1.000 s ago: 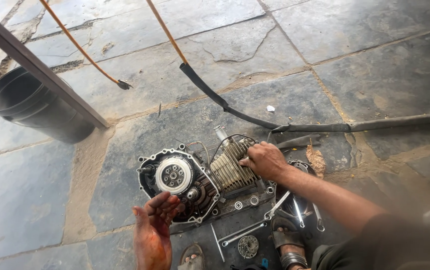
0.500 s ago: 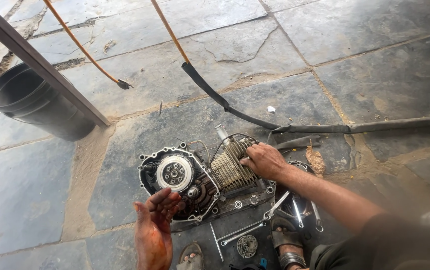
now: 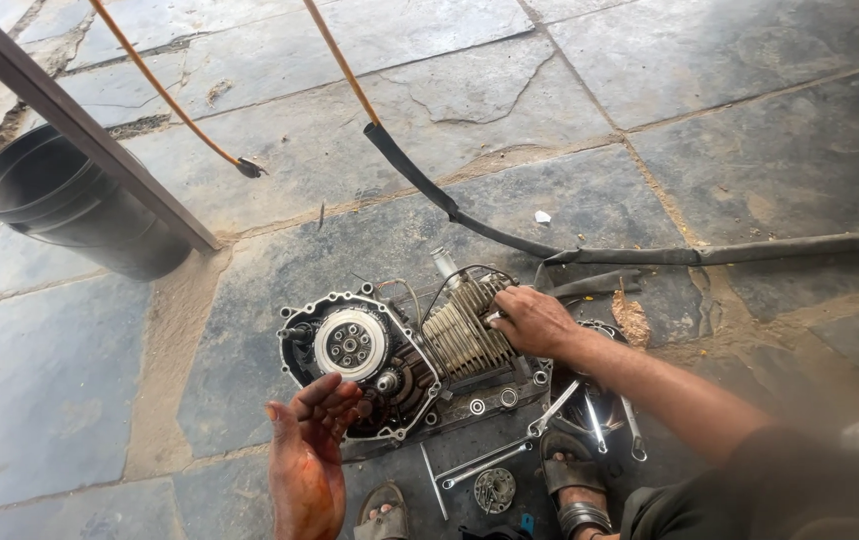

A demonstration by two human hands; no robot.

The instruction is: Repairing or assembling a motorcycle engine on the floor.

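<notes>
A motorcycle engine lies on its side on the stone floor, its clutch side open and a round clutch plate showing. My right hand rests on the finned cylinder, fingers curled over its far end. My left hand, smeared with oil, hovers palm up just in front of the open crankcase, fingers slightly bent and holding nothing.
Wrenches and a small round part lie by my sandalled feet. A black bucket stands at the left behind a slanted metal bar. A black rubber hose and orange cords cross the floor behind the engine.
None of the hands or parts has visibly moved; the view has only shifted slightly.
</notes>
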